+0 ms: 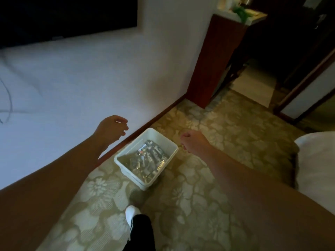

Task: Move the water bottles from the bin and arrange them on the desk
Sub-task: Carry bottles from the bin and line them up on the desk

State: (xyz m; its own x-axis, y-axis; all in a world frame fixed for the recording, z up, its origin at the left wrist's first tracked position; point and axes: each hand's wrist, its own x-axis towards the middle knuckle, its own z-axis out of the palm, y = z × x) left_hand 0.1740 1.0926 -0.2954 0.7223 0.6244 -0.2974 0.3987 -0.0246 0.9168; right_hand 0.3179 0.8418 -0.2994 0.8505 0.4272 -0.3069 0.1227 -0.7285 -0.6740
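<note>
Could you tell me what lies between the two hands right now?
In the head view, the white bin of water bottles sits on the carpet between the left hand and right hand.

bin [145, 182] open-topped, wall [90, 78] just left, clear carpet [208, 178] right, cabinet [208, 60] beyond

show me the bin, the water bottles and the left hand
bin [173, 145]: head view, right rim
water bottles [147, 157]: head view, middle of the pile inside
left hand [110, 128]: head view, back of the hand

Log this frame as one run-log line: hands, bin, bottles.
left hand: empty, above bin | right hand: empty, loosely curled | bin: on carpet by wall | water bottles: all inside bin | phase: reaching
</note>
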